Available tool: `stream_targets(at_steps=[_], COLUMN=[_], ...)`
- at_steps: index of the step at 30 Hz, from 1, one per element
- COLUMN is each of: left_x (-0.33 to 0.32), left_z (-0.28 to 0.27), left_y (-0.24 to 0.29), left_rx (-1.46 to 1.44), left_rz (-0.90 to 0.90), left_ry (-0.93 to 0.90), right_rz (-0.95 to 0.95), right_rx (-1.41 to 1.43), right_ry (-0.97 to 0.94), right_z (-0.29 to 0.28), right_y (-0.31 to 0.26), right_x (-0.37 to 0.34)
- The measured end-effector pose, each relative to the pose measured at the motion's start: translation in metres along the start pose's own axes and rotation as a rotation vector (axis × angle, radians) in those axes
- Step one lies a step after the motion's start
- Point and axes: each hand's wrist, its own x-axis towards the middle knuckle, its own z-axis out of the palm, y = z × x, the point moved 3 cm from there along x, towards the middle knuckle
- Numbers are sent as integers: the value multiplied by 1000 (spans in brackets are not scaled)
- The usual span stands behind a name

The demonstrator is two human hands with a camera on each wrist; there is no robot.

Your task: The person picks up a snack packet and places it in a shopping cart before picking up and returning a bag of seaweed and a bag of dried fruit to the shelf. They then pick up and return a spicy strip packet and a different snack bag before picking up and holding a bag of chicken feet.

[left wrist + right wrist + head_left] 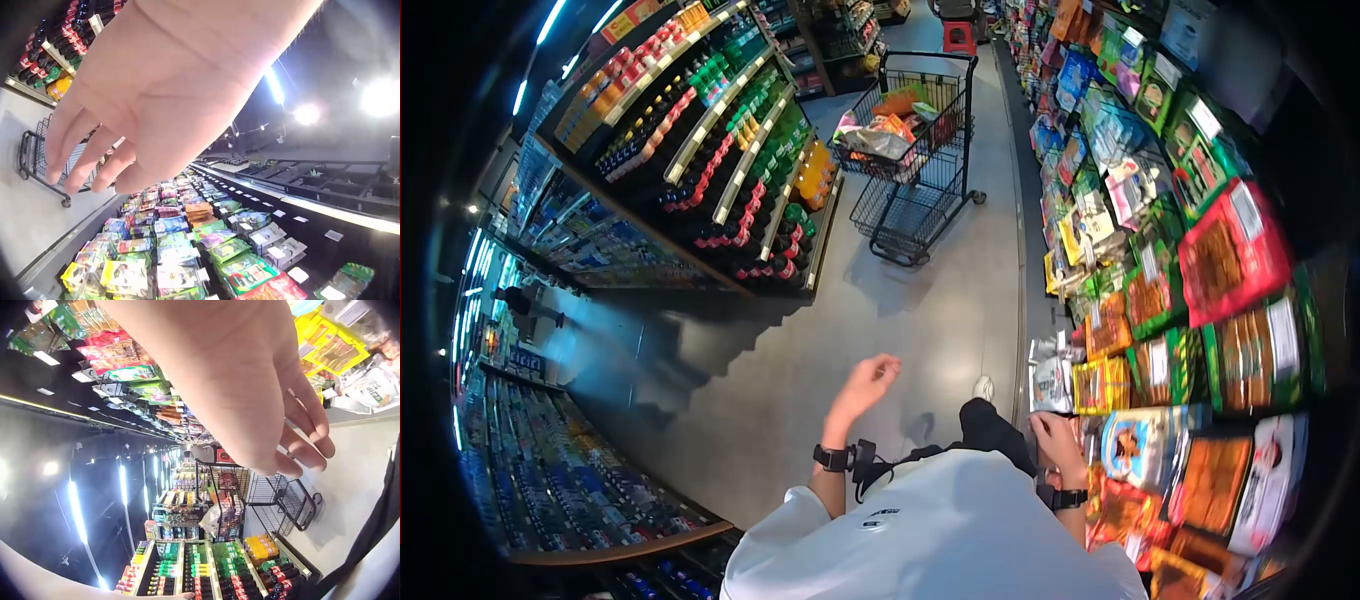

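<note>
In the head view my left hand (868, 388) hangs over the aisle floor with its fingers loosely bent and nothing in it. My right hand (1058, 440) is low beside the snack rack, close to a white and blue snack bag (1135, 445) and a yellow snack pack (1100, 385). Relaxed, empty fingers also show on the left hand (156, 94) and the right hand (250, 394) in the wrist views. Ahead stands a black shopping cart (948, 130), its upper basket loaded with bagged goods, among them a silver bag (872, 143).
Shelves of soda bottles (740, 180) line the left of the aisle. Hanging snack packs (1235, 250) cover the right side. A red stool (959, 38) is farther along the grey floor (800, 400). More shelving (580, 480) stands at the lower left.
</note>
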Motion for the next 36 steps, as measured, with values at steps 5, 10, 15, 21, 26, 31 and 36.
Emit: stream_targets(at_steps=[5, 10, 15, 21, 26, 31, 36], left_x=[104, 184, 267, 389, 469, 517, 537], left_z=[-30, -62, -115, -187, -242, -270, -276], left_y=[70, 60, 53, 16, 28, 37, 43], left_rx=[-59, -102, -116, -259, -310, -325, -352], left_rz=[4, -50, -93, -152, -126, -175, -367], left_ry=[146, 233, 358, 503, 595, 627, 782], right_rz=[-2, -126, -194, -263, -320, -337, -511], right_rx=[-7, 42, -80, -136, -201, -96, -38], right_ry=[-34, -108, -219, -372, -390, -465, -495], right_z=[-58, -91, -60, -28, -18, 11, 69], right_y=[-23, -73, -72, -94, -142, -166, -166], right_x=[159, 298, 430, 594, 731, 846, 969])
